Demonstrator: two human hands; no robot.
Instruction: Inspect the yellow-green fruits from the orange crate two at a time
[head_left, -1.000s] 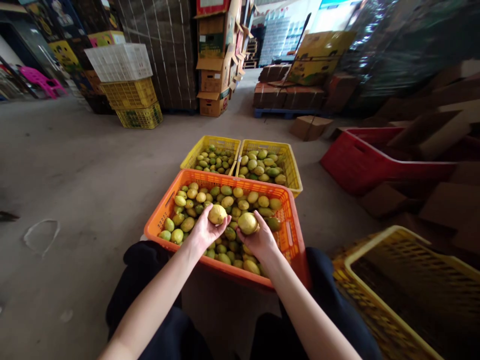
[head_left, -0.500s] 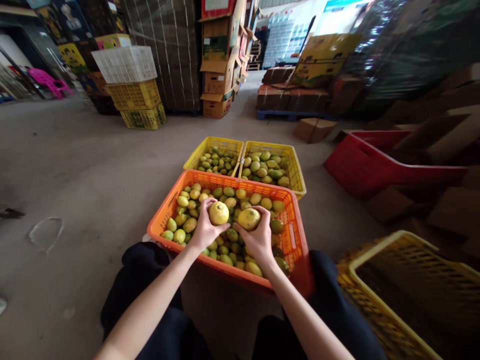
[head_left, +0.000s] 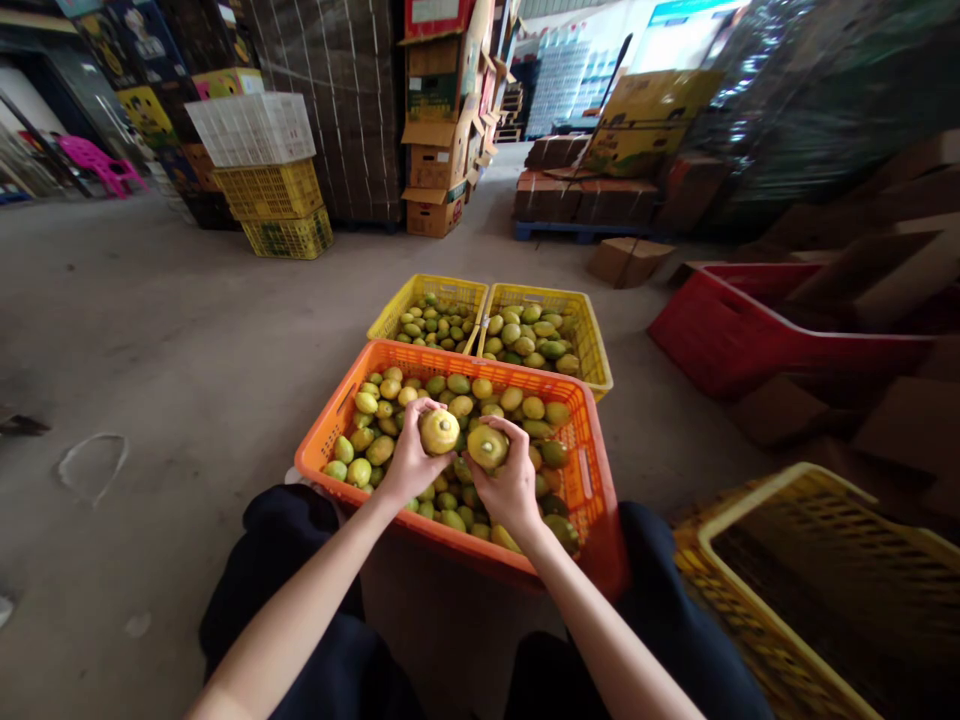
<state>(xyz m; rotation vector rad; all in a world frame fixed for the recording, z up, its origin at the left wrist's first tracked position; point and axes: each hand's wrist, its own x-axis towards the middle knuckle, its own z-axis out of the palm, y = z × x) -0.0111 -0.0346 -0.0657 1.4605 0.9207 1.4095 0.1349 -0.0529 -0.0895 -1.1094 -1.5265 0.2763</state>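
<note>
Left fruit: a round yellow fruit (head_left: 440, 432) was gripped in the left hand (head_left: 414, 450) above the orange perforated plastic crate (head_left: 600, 500).
Right fruit: a round yellow-green fruit (head_left: 487, 448) was held by the right hand (head_left: 513, 484).
Beyond: two yellow crates.

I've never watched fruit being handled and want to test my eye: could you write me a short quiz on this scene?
1. True or false: the left hand holds a fruit while the right hand is empty.
2. What colour is the large crate beneath the hands? A) white B) orange C) red
3. Fill in the number: just beyond that crate, ___ yellow crates of fruit stand side by side.
Key: 1 false; 2 B; 3 two
</note>
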